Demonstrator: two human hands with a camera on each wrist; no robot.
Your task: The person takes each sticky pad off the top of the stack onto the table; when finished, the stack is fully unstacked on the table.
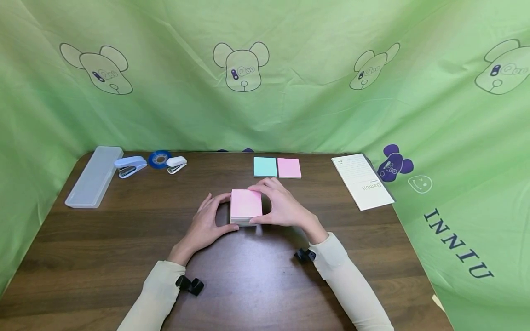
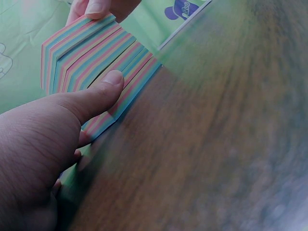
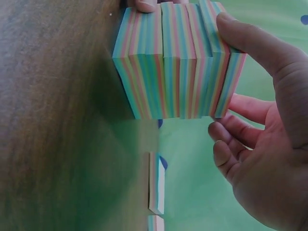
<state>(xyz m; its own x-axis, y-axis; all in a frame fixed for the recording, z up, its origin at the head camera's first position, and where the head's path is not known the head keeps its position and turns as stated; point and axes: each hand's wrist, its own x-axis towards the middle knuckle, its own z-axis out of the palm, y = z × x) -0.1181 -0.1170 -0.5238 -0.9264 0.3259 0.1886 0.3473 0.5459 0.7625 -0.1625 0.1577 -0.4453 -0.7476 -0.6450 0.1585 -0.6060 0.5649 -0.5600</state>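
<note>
A tall stack of sticky note pads (image 1: 246,203) stands on the table in front of the person, a pink sheet on top. Its sides show pink, yellow, green and blue stripes, and the layers (image 3: 175,72) sit slightly uneven in the right wrist view. From the left side, the left hand (image 1: 207,226) holds the stack, its thumb pressed on the near face lower down in the left wrist view. The right hand (image 1: 283,207) pinches the upper pads, thumb on the near face and fingers at the far side.
Behind the stack lie a teal pad (image 1: 265,167) and a pink pad (image 1: 289,168). A notepad (image 1: 362,181) lies at right. Back left are a translucent case (image 1: 94,177), a blue stapler (image 1: 130,165), a blue tape roll (image 1: 159,159) and a white stapler (image 1: 176,164). Green cloth (image 1: 306,115) hangs behind.
</note>
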